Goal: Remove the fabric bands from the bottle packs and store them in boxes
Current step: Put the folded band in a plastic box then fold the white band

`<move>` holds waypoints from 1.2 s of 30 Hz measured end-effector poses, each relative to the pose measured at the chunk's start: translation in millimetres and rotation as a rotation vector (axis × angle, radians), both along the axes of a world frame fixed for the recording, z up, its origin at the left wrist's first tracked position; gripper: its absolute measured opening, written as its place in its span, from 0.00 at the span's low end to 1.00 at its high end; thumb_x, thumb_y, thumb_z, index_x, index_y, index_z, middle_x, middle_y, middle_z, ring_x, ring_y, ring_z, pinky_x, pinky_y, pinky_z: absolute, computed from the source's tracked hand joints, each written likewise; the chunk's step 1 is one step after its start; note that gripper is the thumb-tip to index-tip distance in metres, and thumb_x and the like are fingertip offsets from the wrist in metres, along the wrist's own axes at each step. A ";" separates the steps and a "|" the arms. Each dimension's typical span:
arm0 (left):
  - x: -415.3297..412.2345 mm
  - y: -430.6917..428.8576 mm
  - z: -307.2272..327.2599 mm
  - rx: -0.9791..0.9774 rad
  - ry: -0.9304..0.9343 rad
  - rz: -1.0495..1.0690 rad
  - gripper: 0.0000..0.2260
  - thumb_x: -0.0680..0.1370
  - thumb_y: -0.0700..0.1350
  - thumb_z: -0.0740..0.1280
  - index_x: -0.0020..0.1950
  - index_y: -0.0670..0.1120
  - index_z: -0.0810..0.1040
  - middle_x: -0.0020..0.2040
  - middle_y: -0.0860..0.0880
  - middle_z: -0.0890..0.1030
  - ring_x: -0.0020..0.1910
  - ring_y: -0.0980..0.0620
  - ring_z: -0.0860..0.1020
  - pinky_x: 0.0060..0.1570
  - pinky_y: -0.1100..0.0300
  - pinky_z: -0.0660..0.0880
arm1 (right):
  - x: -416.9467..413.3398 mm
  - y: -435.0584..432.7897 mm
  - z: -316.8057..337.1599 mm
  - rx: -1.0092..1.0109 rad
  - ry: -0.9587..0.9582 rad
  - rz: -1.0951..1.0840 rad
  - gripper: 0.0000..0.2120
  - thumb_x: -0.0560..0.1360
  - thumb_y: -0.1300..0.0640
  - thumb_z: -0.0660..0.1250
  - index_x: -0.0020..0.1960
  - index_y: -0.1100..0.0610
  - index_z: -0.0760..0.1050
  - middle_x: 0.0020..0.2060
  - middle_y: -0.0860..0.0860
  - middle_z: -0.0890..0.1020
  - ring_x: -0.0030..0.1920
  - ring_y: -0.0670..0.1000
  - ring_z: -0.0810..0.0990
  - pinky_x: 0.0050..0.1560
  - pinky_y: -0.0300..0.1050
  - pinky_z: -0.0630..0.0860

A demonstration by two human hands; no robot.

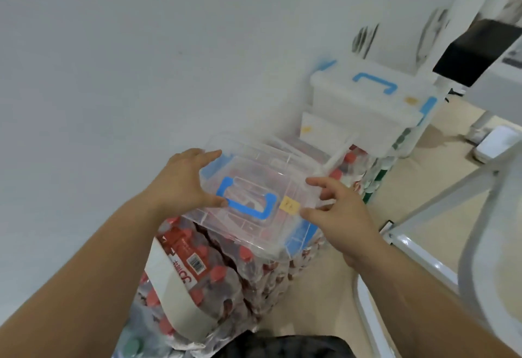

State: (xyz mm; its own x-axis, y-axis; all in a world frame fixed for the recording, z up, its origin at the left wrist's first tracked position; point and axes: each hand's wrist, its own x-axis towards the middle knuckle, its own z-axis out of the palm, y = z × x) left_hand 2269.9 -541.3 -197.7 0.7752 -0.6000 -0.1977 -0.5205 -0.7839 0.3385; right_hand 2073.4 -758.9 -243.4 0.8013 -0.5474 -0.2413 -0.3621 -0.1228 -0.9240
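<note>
A clear plastic box [262, 177] with a blue handle and blue latches sits on top of shrink-wrapped packs of red-capped bottles [214, 270]. My left hand [182, 181] grips the box's left side, thumb on the lid near the handle. My right hand [339, 213] holds the box's right side, fingers curled at the lid edge by a yellow sticker [289, 204]. A pale fabric band [172, 295] is wrapped around the nearest bottle pack, below the box.
A larger white box with a blue handle [367, 98] stands further back on more bottle packs by the wall. A white metal frame [418, 244] stands at the right over the beige floor. A black object [474, 50] is at upper right.
</note>
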 end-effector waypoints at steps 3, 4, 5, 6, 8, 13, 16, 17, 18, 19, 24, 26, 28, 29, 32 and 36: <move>22.3 -6.1 -2.7 -0.023 0.017 -0.049 0.52 0.57 0.71 0.76 0.77 0.61 0.61 0.78 0.50 0.63 0.77 0.48 0.61 0.75 0.46 0.62 | 2.6 8.5 -2.6 0.025 0.016 -0.024 0.23 0.73 0.56 0.76 0.63 0.39 0.75 0.54 0.44 0.72 0.48 0.48 0.81 0.39 0.40 0.77; 29.7 -7.9 -5.8 -0.050 0.029 -0.058 0.53 0.55 0.74 0.73 0.77 0.62 0.62 0.78 0.51 0.63 0.76 0.48 0.61 0.75 0.45 0.62 | 3.5 11.4 -4.8 0.024 0.019 -0.041 0.23 0.74 0.56 0.76 0.63 0.38 0.75 0.55 0.45 0.72 0.47 0.47 0.81 0.39 0.40 0.77; 35.4 -10.0 -8.7 -0.071 0.046 -0.067 0.53 0.54 0.76 0.72 0.76 0.62 0.62 0.78 0.51 0.63 0.76 0.49 0.61 0.74 0.45 0.63 | 4.2 14.6 -6.5 0.022 0.019 -0.061 0.23 0.74 0.56 0.76 0.62 0.37 0.75 0.55 0.46 0.72 0.47 0.46 0.80 0.39 0.39 0.77; 40.2 -11.5 -12.2 -0.079 0.061 -0.078 0.52 0.55 0.76 0.72 0.76 0.63 0.62 0.78 0.52 0.63 0.76 0.49 0.61 0.74 0.45 0.62 | 5.0 18.0 -7.6 0.023 0.023 -0.081 0.22 0.74 0.56 0.76 0.62 0.37 0.75 0.56 0.47 0.72 0.47 0.46 0.80 0.39 0.39 0.76; 48.1 -13.7 -20.3 -0.069 0.076 -0.111 0.50 0.57 0.74 0.73 0.76 0.62 0.62 0.78 0.51 0.63 0.77 0.50 0.61 0.75 0.46 0.62 | 6.7 25.6 -8.8 0.029 0.037 -0.119 0.22 0.74 0.55 0.76 0.62 0.37 0.75 0.57 0.48 0.72 0.48 0.46 0.79 0.38 0.37 0.75; 63.1 -12.9 -41.3 -0.035 0.071 -0.188 0.49 0.62 0.68 0.76 0.78 0.58 0.62 0.79 0.50 0.61 0.77 0.49 0.58 0.76 0.50 0.58 | 12.4 43.5 -13.0 -0.045 0.077 -0.221 0.19 0.72 0.53 0.78 0.60 0.39 0.78 0.56 0.47 0.74 0.46 0.44 0.79 0.39 0.37 0.74; 66.4 -12.4 -50.3 -0.069 0.097 -0.212 0.48 0.63 0.67 0.76 0.79 0.58 0.60 0.80 0.50 0.58 0.78 0.50 0.56 0.76 0.53 0.56 | 10.6 50.9 -15.8 -0.095 0.095 -0.270 0.18 0.71 0.51 0.78 0.59 0.40 0.80 0.54 0.46 0.75 0.45 0.45 0.79 0.43 0.39 0.74; 67.3 -13.7 -52.4 -0.076 0.100 -0.228 0.48 0.63 0.67 0.76 0.79 0.57 0.60 0.80 0.50 0.57 0.78 0.50 0.56 0.76 0.53 0.56 | 9.7 52.2 -16.5 -0.106 0.097 -0.296 0.17 0.71 0.51 0.78 0.58 0.40 0.80 0.54 0.46 0.75 0.45 0.45 0.78 0.44 0.40 0.74; 67.1 -15.4 -53.2 -0.084 0.097 -0.248 0.49 0.63 0.68 0.76 0.79 0.57 0.60 0.80 0.50 0.57 0.78 0.50 0.56 0.76 0.53 0.56 | 8.6 53.3 -17.2 -0.110 0.095 -0.322 0.17 0.71 0.51 0.78 0.57 0.40 0.80 0.53 0.46 0.75 0.46 0.46 0.78 0.45 0.41 0.75; 66.8 -17.3 -53.9 -0.091 0.091 -0.265 0.49 0.63 0.68 0.75 0.79 0.57 0.60 0.80 0.49 0.57 0.78 0.50 0.56 0.76 0.53 0.57 | 7.8 54.4 -18.6 -0.104 0.088 -0.347 0.16 0.71 0.51 0.78 0.56 0.41 0.80 0.53 0.46 0.75 0.47 0.46 0.78 0.47 0.43 0.76; 64.3 -18.9 -57.6 -0.095 0.085 -0.297 0.49 0.63 0.68 0.75 0.79 0.58 0.58 0.80 0.50 0.55 0.78 0.50 0.57 0.76 0.52 0.60 | 6.5 63.6 -25.3 -0.058 0.059 -0.406 0.16 0.72 0.55 0.78 0.55 0.39 0.79 0.51 0.45 0.76 0.46 0.48 0.78 0.49 0.52 0.82; 66.8 -18.1 -61.2 -0.107 0.081 -0.293 0.49 0.63 0.69 0.75 0.79 0.58 0.59 0.80 0.51 0.55 0.78 0.50 0.57 0.76 0.52 0.60 | 6.4 66.3 -27.1 -0.109 0.074 -0.423 0.18 0.72 0.51 0.77 0.58 0.38 0.77 0.51 0.46 0.76 0.46 0.45 0.77 0.46 0.45 0.79; 69.8 -19.2 -63.9 -0.113 0.072 -0.296 0.49 0.62 0.70 0.74 0.79 0.59 0.59 0.80 0.51 0.56 0.78 0.50 0.58 0.76 0.51 0.61 | 5.2 68.1 -29.5 -0.169 0.089 -0.440 0.21 0.72 0.47 0.77 0.62 0.37 0.75 0.50 0.45 0.75 0.47 0.44 0.75 0.44 0.39 0.73; 71.2 -20.2 -64.5 -0.108 0.067 -0.303 0.50 0.62 0.71 0.74 0.79 0.59 0.59 0.80 0.51 0.57 0.78 0.50 0.58 0.76 0.50 0.61 | 4.5 69.2 -31.0 -0.191 0.089 -0.448 0.23 0.72 0.46 0.76 0.64 0.38 0.73 0.51 0.45 0.75 0.48 0.44 0.75 0.46 0.39 0.73; 73.3 -23.8 -65.4 -0.050 0.022 -0.325 0.51 0.62 0.76 0.69 0.79 0.60 0.56 0.80 0.51 0.56 0.78 0.48 0.58 0.75 0.47 0.61 | 3.5 72.6 -36.2 -0.221 0.077 -0.465 0.26 0.73 0.45 0.75 0.68 0.37 0.71 0.57 0.46 0.74 0.57 0.47 0.74 0.59 0.45 0.73; 74.7 -26.9 -67.6 0.031 -0.019 -0.355 0.53 0.60 0.82 0.60 0.80 0.60 0.53 0.82 0.52 0.52 0.79 0.45 0.55 0.76 0.44 0.59 | 2.6 72.0 -41.9 -0.123 0.060 -0.444 0.25 0.75 0.43 0.73 0.69 0.31 0.68 0.69 0.46 0.72 0.68 0.50 0.71 0.70 0.55 0.72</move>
State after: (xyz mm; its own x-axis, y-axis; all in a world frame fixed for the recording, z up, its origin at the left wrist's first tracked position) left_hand 2344.6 -568.1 -265.3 0.5235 -0.8265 -0.2072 -0.7682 -0.5630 0.3049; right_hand 2076.1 -686.9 -285.2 0.4697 -0.8617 -0.1921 -0.4569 -0.0511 -0.8881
